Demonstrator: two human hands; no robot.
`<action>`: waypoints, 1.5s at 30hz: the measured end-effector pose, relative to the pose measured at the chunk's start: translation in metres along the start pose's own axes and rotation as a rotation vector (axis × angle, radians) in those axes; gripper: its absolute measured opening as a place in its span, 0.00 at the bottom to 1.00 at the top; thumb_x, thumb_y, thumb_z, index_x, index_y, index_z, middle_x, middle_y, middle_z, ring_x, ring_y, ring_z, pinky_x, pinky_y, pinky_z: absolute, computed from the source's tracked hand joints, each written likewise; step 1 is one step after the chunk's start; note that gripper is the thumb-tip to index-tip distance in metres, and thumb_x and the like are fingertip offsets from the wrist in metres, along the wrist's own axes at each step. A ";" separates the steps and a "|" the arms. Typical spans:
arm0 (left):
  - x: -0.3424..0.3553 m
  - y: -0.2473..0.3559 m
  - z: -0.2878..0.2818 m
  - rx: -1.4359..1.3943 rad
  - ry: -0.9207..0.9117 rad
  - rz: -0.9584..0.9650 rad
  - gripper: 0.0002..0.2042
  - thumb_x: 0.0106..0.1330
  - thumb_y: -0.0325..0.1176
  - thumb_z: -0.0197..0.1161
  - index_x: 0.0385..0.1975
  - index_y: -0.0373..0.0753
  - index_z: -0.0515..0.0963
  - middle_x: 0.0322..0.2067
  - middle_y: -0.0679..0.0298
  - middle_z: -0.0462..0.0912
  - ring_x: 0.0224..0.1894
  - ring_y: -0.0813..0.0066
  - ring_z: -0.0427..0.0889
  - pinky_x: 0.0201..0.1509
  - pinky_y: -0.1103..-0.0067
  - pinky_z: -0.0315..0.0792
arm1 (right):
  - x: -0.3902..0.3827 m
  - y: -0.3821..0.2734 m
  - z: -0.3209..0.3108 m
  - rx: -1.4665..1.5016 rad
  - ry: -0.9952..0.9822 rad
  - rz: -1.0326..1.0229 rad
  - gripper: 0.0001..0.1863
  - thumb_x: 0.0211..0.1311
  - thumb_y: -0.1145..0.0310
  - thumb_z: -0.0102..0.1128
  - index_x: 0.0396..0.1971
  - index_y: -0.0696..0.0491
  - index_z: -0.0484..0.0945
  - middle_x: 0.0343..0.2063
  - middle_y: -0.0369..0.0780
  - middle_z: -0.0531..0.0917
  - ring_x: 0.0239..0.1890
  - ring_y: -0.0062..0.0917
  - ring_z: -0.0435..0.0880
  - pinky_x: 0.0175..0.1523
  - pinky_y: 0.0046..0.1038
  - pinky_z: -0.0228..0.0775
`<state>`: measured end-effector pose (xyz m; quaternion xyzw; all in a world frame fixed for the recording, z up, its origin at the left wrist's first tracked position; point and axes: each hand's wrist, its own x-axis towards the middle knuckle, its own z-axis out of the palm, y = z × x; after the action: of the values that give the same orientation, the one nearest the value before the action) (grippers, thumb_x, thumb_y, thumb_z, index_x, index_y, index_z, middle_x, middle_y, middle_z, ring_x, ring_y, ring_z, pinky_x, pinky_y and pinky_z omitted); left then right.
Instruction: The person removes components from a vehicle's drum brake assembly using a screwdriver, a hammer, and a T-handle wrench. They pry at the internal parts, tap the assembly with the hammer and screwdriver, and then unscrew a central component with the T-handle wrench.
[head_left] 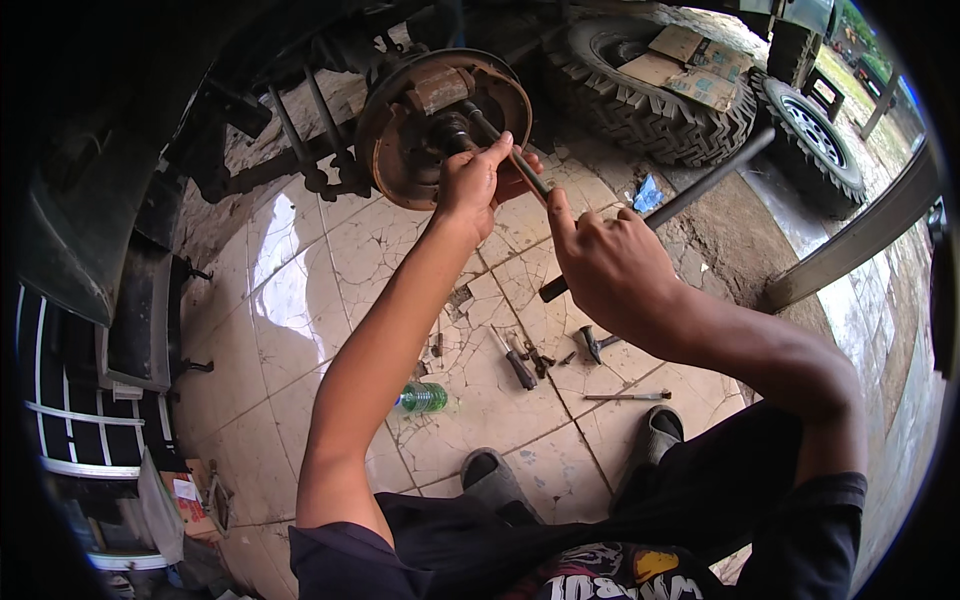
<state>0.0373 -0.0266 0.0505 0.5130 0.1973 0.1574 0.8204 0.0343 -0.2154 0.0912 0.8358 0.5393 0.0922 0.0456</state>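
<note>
A lug wrench (690, 190) with a long crossbar reaches up to a rusty brake assembly (395, 140) on an axle end. Its shaft tip sits against the assembly, right of the hub; the exact contact is hard to make out. My left hand (470, 190) is closed round the shaft near that end, thumb on top, just in front of the hub. Farther back, my right hand (615, 260) grips the wrench where shaft and crossbar meet, index finger stretched along the shaft. That hand hides the joint.
On the cracked tiled floor (400, 240) lie a screwdriver (521, 370), a hammer (593, 345), a brush (630, 397) and a green-tinted bottle (424, 398). A large tyre (660, 125) with cardboard (690, 70) on it lies beyond, beside another wheel (815, 130). A post (860, 240) slants at right.
</note>
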 end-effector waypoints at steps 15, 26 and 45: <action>0.003 -0.008 -0.013 0.119 -0.024 0.138 0.07 0.61 0.37 0.65 0.28 0.40 0.80 0.26 0.68 0.82 0.27 0.80 0.81 0.35 0.81 0.77 | -0.002 0.021 0.045 2.162 -0.037 0.257 0.11 0.71 0.63 0.44 0.41 0.55 0.68 0.18 0.27 0.58 0.20 0.13 0.54 0.27 0.21 0.49; 0.011 -0.007 -0.010 0.169 -0.048 0.128 0.08 0.59 0.36 0.67 0.25 0.38 0.79 0.26 0.67 0.81 0.27 0.81 0.81 0.35 0.84 0.75 | -0.005 0.018 0.064 2.528 -0.074 0.345 0.12 0.71 0.59 0.42 0.45 0.50 0.69 0.17 0.28 0.55 0.19 0.15 0.52 0.32 0.23 0.52; 0.022 -0.016 -0.024 0.207 -0.038 0.157 0.09 0.62 0.35 0.64 0.26 0.36 0.79 0.26 0.66 0.82 0.30 0.80 0.81 0.37 0.83 0.76 | 0.003 0.008 0.068 2.334 -0.038 0.344 0.16 0.70 0.61 0.44 0.50 0.54 0.68 0.16 0.28 0.58 0.17 0.16 0.54 0.27 0.23 0.53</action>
<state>0.0456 -0.0045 0.0235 0.6118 0.1562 0.1900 0.7518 0.0563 -0.2140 0.0267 0.4344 0.1766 -0.4645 -0.7513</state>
